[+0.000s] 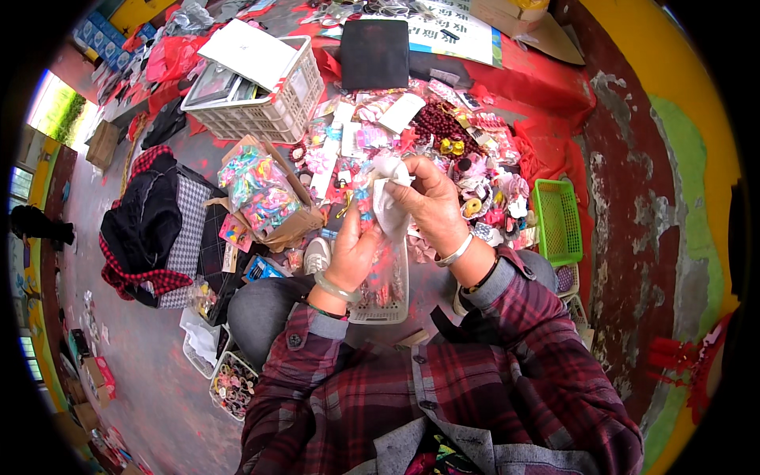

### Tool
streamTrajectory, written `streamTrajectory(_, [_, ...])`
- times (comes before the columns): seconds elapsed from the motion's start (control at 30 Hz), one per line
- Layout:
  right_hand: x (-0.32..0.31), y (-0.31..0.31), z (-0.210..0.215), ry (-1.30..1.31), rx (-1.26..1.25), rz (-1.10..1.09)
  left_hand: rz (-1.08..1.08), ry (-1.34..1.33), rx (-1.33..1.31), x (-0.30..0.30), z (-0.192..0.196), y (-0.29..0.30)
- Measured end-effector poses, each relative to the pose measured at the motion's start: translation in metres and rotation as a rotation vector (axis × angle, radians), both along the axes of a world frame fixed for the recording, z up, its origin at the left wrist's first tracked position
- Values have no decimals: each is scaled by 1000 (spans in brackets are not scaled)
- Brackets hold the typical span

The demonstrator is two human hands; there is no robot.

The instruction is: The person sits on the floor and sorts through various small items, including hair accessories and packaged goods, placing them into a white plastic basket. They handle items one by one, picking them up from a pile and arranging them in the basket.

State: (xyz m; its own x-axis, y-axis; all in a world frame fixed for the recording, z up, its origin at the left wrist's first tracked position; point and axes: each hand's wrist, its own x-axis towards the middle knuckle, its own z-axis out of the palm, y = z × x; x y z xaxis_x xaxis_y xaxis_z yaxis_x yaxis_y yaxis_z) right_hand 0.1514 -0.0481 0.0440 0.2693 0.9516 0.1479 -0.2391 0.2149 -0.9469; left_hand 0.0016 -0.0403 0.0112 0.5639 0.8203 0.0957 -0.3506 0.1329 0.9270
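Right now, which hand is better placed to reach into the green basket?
Right. The right hand, gripping the white bag, is on the green basket's side; the left hand is farther off, across the body.

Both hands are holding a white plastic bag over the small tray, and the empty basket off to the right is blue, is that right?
Not quite. Both the left hand and the right hand do hold the white plastic bag over the small tray, but the head view shows the empty basket on the right is green, not blue.
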Motion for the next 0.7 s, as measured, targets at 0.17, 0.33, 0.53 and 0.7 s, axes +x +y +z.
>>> streamTrajectory(0.17, [-3, 1, 11, -11, -23, 25, 4, 113, 57, -5, -4, 2])
streamTrajectory(0.33, [7, 1, 3, -169, -3, 54, -1, 188, 194, -6, -3, 1])
streamTrajectory(0.53, [11, 2, 1, -534, 118, -116, -108, 111, 80, -6, 0, 2])
streamTrajectory(0.7, [14, 10, -3, 77, -23, -97, -107, -38, -171, -1, -1, 2])
